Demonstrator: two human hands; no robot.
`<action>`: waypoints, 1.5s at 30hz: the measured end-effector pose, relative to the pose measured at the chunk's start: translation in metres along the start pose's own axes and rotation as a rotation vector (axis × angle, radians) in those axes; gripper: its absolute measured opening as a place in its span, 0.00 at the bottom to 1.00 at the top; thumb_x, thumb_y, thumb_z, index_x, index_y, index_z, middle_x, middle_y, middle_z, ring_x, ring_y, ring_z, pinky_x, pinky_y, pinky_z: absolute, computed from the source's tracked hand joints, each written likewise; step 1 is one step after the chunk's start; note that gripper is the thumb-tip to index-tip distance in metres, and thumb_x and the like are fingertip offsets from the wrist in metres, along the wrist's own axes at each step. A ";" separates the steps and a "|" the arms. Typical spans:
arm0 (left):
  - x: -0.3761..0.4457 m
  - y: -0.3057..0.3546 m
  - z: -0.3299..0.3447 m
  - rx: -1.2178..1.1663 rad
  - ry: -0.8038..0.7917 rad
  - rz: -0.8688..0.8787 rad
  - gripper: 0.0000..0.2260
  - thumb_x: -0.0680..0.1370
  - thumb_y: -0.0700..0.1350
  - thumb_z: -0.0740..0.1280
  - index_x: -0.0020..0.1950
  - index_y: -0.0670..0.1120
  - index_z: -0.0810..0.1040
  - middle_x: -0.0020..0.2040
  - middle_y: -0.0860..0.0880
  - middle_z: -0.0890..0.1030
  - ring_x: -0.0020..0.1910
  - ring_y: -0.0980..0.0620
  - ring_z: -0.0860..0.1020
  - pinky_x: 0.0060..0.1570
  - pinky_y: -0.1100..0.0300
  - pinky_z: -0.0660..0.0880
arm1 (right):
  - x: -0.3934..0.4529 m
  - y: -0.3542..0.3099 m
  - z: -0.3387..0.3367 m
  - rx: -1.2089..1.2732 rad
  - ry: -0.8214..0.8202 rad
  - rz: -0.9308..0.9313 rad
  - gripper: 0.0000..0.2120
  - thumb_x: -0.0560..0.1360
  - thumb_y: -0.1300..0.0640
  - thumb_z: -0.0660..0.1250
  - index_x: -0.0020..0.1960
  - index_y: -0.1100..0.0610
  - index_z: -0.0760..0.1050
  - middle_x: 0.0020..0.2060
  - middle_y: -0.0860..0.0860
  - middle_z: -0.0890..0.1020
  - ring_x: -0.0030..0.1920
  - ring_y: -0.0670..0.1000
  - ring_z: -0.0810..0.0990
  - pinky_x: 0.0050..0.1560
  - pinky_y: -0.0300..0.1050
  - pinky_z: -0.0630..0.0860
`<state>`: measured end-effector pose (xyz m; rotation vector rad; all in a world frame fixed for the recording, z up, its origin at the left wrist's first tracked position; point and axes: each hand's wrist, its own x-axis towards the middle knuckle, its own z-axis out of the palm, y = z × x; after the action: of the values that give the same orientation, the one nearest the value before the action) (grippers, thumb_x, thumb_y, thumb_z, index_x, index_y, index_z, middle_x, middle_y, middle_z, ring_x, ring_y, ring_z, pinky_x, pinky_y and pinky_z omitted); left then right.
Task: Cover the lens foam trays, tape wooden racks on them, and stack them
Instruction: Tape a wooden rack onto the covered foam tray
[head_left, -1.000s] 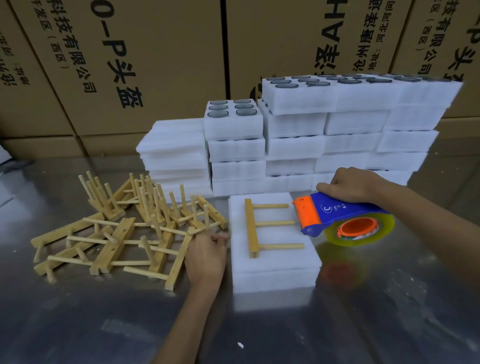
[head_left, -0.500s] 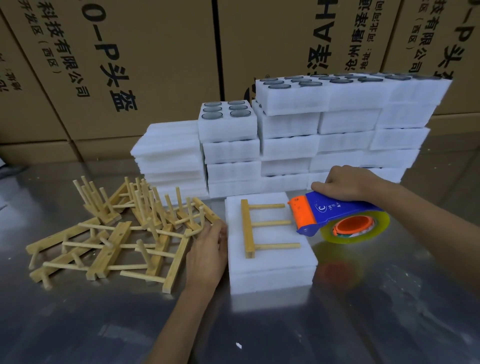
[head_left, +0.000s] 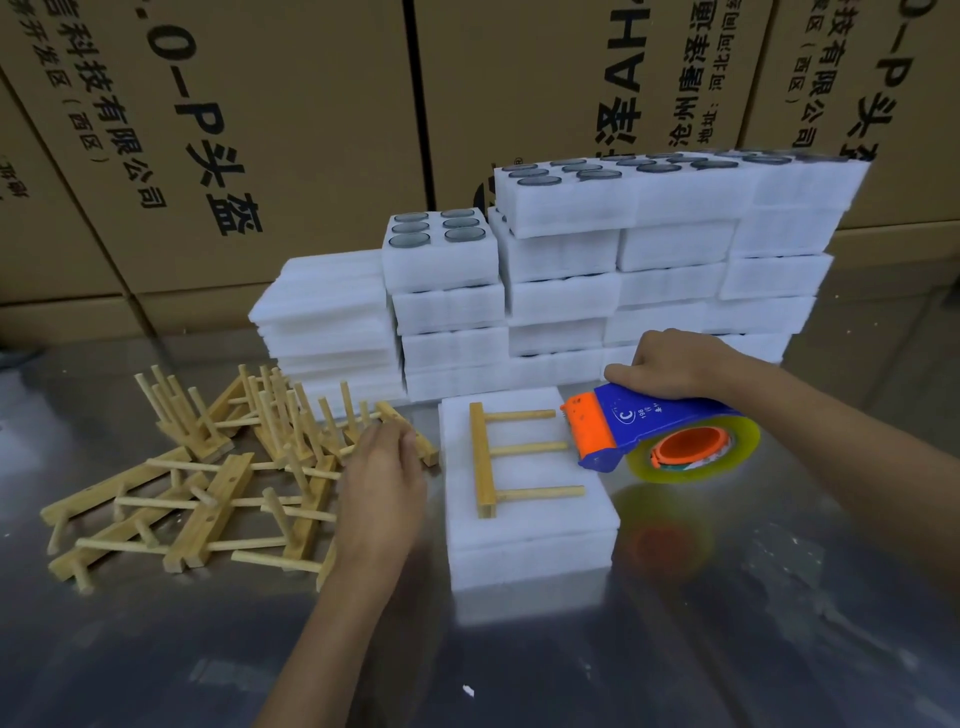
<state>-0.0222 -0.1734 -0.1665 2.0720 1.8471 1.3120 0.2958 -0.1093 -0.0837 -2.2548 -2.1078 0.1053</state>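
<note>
A covered white foam tray (head_left: 540, 525) lies on the metal table (head_left: 727, 623) in front of me. A three-peg wooden rack (head_left: 485, 457) lies flat on its lid. My right hand (head_left: 670, 364) grips a blue and orange tape dispenser (head_left: 639, 426), whose orange nose sits at the tray's right edge, by the peg tips. My left hand (head_left: 382, 483) is left of the tray, palm down with loose fingers. Its fingertips touch a rack at the edge of the pile of wooden racks (head_left: 208, 499); it is blurred.
Behind the tray stand stacked foam trays, the top ones showing dark round lenses (head_left: 441, 244). A stack of plain foam sheets (head_left: 322, 317) is at their left. Printed cardboard boxes (head_left: 260, 130) wall off the back.
My left hand has moved from the tray's left edge up and left onto the rack pile. The tape dispenser has stayed at the tray's right edge.
</note>
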 end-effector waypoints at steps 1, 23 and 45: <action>0.007 0.016 -0.002 -0.034 0.042 0.071 0.09 0.83 0.42 0.58 0.54 0.45 0.78 0.49 0.50 0.78 0.48 0.51 0.76 0.48 0.54 0.74 | 0.000 -0.001 0.000 -0.007 0.003 -0.004 0.24 0.78 0.36 0.58 0.34 0.54 0.72 0.33 0.51 0.79 0.35 0.50 0.77 0.34 0.44 0.65; 0.022 0.072 0.072 0.430 -0.647 0.227 0.25 0.84 0.56 0.40 0.81 0.53 0.47 0.81 0.53 0.51 0.79 0.52 0.49 0.77 0.50 0.40 | 0.004 0.014 -0.008 0.060 -0.072 -0.068 0.24 0.80 0.37 0.56 0.37 0.53 0.74 0.35 0.51 0.79 0.37 0.50 0.78 0.36 0.45 0.67; 0.020 0.064 0.079 0.487 -0.602 0.259 0.26 0.83 0.57 0.39 0.81 0.53 0.44 0.81 0.54 0.47 0.80 0.52 0.46 0.76 0.51 0.39 | -0.001 0.071 0.012 -0.153 -0.040 0.008 0.22 0.77 0.34 0.56 0.36 0.50 0.71 0.35 0.48 0.75 0.36 0.47 0.73 0.39 0.47 0.65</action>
<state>0.0754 -0.1373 -0.1698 2.6095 1.7576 0.1787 0.3651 -0.1155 -0.1021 -2.3639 -2.1978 -0.0111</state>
